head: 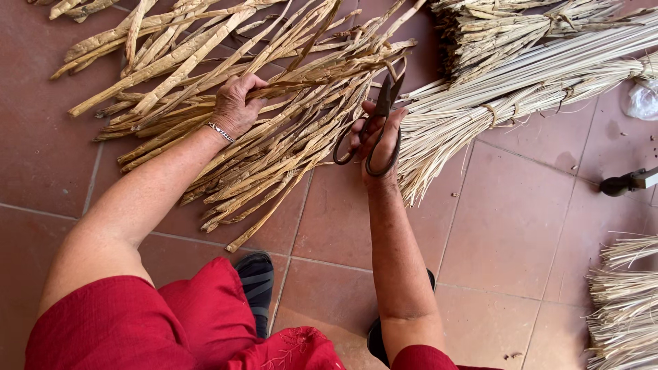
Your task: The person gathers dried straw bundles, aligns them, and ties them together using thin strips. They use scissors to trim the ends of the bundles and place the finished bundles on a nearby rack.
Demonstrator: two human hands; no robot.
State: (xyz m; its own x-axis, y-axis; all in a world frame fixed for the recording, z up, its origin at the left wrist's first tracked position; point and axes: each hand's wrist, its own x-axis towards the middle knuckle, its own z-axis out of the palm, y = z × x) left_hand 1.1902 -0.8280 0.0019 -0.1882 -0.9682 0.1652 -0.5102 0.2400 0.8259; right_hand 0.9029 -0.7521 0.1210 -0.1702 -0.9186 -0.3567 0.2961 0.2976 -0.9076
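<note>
The left hand was closed around a stalk in the loose pile of dried, tan plant stalks spread over the reddish floor tiles, fingers curled over the top of it; a thin bracelet sat on that wrist. The right hand was clamped on a pair of large dark iron scissors — fingers through the big loop handles, blades pointing up and away, tips among the stalk ends at the pile's right edge. The blades looked nearly together, though I could not tell for certain. Just right of the scissors lay tied bundles of paler, thinner reeds, fanning toward the upper right corner. More pale fibres lay at the lower right — well apart from both hands. Red clothing and dark shoes showed at the bottom
</note>
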